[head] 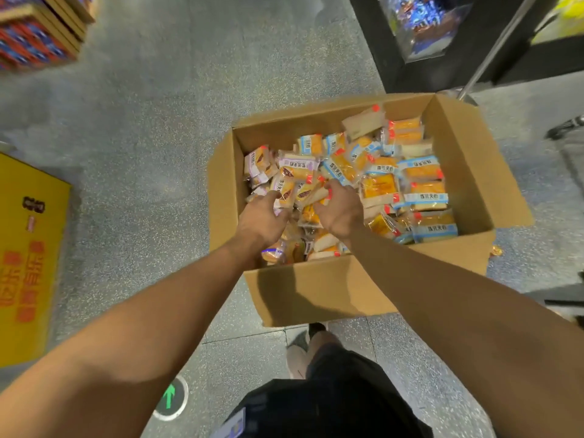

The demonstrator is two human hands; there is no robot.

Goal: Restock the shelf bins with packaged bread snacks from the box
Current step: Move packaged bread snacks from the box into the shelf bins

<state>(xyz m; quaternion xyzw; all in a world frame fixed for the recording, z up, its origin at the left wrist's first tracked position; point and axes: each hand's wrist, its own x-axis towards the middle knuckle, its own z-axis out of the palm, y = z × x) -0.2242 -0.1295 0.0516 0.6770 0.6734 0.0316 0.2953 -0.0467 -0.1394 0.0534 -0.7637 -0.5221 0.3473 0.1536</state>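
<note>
1. On the speckled grey floor (151,128) stood an open cardboard box (319,289), flaps spread, filled with packaged bread snacks (420,188).
2. A yellow carton (28,260) lay to the left; stacked goods (38,30) sat at upper left, and a dark shelf unit (379,45) stood beyond the box.
3. A green arrow marker (169,399) was set in the floor near the person's feet.
4. Both arms reached down into the box.
5. The left hand (260,218) curled its fingers around a purple-labelled packet (286,189).
6. The right hand (339,210) curled its fingers into the pile, gripping a packet (319,196).
</note>
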